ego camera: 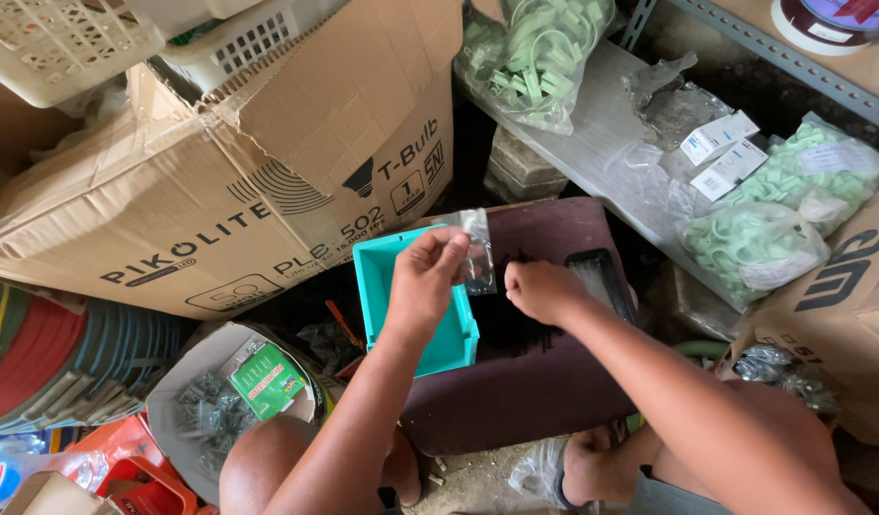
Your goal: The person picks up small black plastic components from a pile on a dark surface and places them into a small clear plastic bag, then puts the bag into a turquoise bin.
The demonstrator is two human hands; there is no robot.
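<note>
My left hand [423,279] pinches a small clear plastic bag [477,250] by its top edge, holding it up over a teal plastic bin [374,269]. My right hand [542,289] is closed, knuckles up, just right of the bag, over a pile of small black parts [512,324] on a dark maroon board [535,381]. What the right fingers grip is hidden. A black tray [603,278] lies beside the right hand.
A big cardboard box [220,181] stands at the left. Bags of pale green plastic parts [539,52] [754,243] lie on a grey shelf [592,124]. Another bag of metal pieces [206,415] is at lower left, with coloured hoses [48,358] beyond.
</note>
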